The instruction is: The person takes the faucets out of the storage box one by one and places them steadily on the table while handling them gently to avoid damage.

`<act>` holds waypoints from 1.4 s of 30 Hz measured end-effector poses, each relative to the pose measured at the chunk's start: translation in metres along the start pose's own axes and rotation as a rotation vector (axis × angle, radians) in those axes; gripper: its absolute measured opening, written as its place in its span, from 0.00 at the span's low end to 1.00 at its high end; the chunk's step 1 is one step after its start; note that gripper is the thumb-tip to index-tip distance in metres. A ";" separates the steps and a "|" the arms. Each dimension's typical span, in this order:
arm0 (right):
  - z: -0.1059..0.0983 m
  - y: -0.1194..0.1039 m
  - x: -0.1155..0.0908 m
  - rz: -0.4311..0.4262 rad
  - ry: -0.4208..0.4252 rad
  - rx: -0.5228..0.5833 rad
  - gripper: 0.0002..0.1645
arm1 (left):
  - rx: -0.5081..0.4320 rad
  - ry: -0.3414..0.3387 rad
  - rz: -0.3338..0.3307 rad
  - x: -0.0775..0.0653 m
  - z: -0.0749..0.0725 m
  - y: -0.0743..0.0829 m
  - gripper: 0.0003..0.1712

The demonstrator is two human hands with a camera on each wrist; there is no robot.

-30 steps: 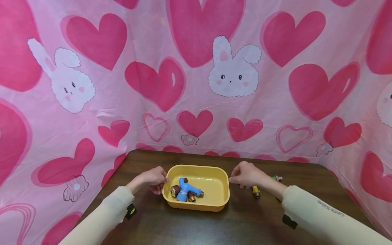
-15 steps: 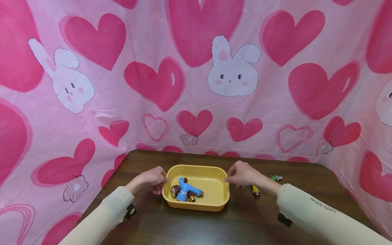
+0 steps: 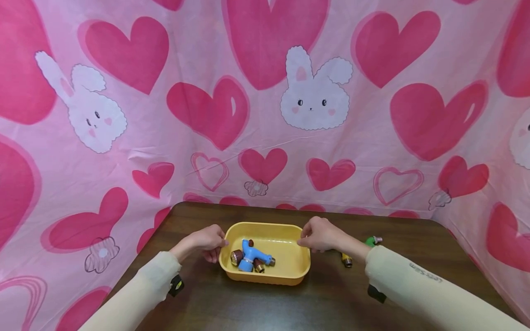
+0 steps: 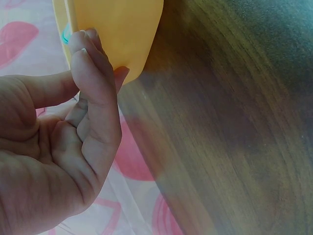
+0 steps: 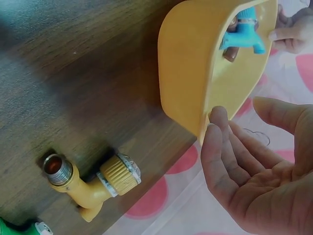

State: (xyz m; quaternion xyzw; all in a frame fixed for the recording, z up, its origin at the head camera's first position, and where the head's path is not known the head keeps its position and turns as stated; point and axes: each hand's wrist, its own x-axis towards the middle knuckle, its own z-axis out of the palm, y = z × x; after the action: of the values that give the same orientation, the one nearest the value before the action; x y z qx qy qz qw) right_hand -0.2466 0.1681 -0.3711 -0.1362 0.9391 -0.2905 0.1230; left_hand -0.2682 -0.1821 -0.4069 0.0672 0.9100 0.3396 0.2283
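Observation:
A yellow plastic tray [image 3: 290, 257] stands on the wooden table, holding a blue tap [image 3: 256, 255] and dark brown tap parts [image 3: 237, 258] partly hidden beneath it. My left hand [image 3: 210, 241] pinches the tray's left rim; the left wrist view shows the thumb inside and fingers against the outer wall. At the right rim is my right hand [image 3: 320, 235]. Its fingers touch or nearly touch the outer edge, while the thumb stays apart over the inside. Below that hand, in the right wrist view, a yellow tap [image 5: 88, 188] lies on the table.
A green tap [image 3: 372, 241] lies farther right, partly behind the right forearm. The dark wooden table [image 3: 256, 305] meets a pink curtain [image 3: 265, 138] with hearts and rabbits at its back and sides.
The right hand has moved left, its thumb passing over the tray's right rim to the inner side. The left hand, tray and taps have stayed where they were.

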 end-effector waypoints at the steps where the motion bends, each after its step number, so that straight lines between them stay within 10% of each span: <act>1: 0.000 -0.001 0.001 0.003 0.002 -0.003 0.07 | 0.000 0.000 0.000 0.000 0.000 0.000 0.11; 42: 0.023 -0.024 0.022 -0.043 -0.101 0.008 0.09 | -0.007 -0.005 0.013 0.000 0.000 -0.002 0.11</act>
State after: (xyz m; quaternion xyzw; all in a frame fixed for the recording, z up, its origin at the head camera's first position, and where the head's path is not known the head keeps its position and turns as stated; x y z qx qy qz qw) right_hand -0.2554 0.1297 -0.3787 -0.1703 0.9274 -0.2896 0.1646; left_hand -0.2685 -0.1834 -0.4086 0.0731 0.9077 0.3443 0.2286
